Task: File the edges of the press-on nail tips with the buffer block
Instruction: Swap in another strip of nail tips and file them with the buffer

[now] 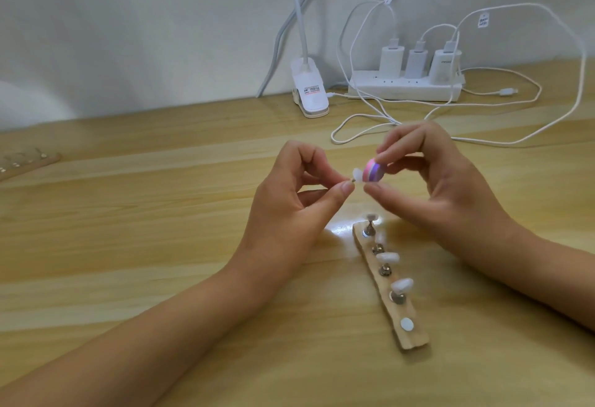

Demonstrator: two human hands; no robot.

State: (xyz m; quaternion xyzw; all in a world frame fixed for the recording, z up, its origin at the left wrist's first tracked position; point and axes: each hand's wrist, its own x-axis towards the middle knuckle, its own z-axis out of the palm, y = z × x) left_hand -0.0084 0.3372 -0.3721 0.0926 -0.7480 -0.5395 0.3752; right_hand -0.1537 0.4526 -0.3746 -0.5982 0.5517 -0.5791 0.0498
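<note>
The wooden holder strip [406, 339] lies on the table [128, 245] just below my hands, running away from me at a slant. Small metal stands [398, 297] rise from it in a row; three of them carry white nail tips [388, 257], one between them looks bare, and a flat white disc [406, 325] sits near the close end.

Farther back, against the wall, a white power strip [402, 89] holds three chargers [417, 60], and their white cables [515, 140] loop over the table behind my right hand. A white clip lamp [310, 94] stands to the left of the power strip. At the far left edge lies a second wooden strip [30, 164] with pins on it, well apart from everything else. Nothing lies between my hands and the holder.

My left hand [289, 200] is raised above the table, its thumb and fingers [345, 188] pinching a thin pin that bears one white nail tip [357, 172]. My right hand [450, 191] pinches the buffer block [372, 172] between its fingertips. The block is small and rounded, pink with a purple band, and its face is against the side of the held tip. The tip is small, pale and slightly blurred, so I cannot make out its edge.
</note>
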